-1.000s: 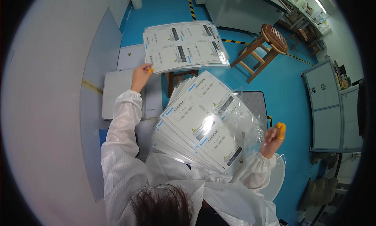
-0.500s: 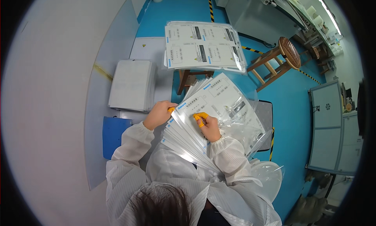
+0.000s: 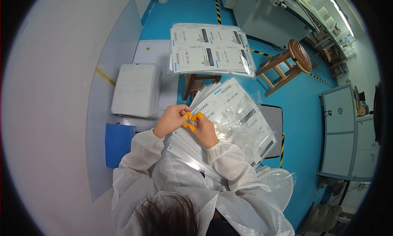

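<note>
A fanned stack of white printed sheets (image 3: 229, 91) lies in front of me, over my lap. At the top sheet's left corner, my left hand (image 3: 172, 119) is closed with bent fingers, its yellow-covered thumb at the edge. My right hand (image 3: 204, 131) has curled in beside it, thumb and forefinger in yellow finger cots bent toward the same corner. Whatever lies between those fingertips is too small to make out. Crumpled clear plastic film (image 3: 239, 127) spreads over the top sheet, just right of my right hand.
Ahead, more printed sheets (image 3: 192, 52) are piled on a wooden stool (image 3: 189, 86). To the left stand a stack of blank white sheets (image 3: 133, 91) and a blue bin (image 3: 118, 144). Another wooden stool (image 3: 301, 58) and a grey cabinet (image 3: 337, 133) are to the right.
My right hand has moved left from the middle of the top sheet to its corner, meeting my left hand. The left hand has shifted slightly. The clear film has bunched further left.
</note>
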The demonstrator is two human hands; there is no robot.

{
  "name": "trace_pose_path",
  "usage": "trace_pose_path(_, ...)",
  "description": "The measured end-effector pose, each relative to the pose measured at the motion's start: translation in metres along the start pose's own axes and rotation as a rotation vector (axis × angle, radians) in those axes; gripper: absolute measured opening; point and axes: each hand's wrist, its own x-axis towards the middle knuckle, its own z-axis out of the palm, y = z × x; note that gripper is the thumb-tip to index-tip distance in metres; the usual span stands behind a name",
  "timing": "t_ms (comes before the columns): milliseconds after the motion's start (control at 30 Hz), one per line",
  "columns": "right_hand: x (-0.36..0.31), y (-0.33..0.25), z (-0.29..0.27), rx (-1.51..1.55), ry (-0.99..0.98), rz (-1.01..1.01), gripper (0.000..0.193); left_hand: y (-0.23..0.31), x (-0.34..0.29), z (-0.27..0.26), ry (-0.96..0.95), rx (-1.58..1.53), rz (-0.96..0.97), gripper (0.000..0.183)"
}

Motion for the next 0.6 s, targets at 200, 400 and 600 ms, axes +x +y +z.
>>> trace_pose_path(200,0.001,0.015,0.007,0.019,0.097,-0.022,0.025,0.003,-0.004,0.0,-0.018,0.035,-0.047,0.023)
trace_pose_path(400,0.004,0.026,-0.001,0.208,0.24,0.069,0.022,0.007,-0.003,0.002,-0.023,-0.026,-0.068,0.022)
trace_pose_path(600,-0.003,0.017,-0.005,0.054,0.053,-0.036,0.018,0.007,-0.002,0.003,-0.034,0.009,-0.049,0.024)
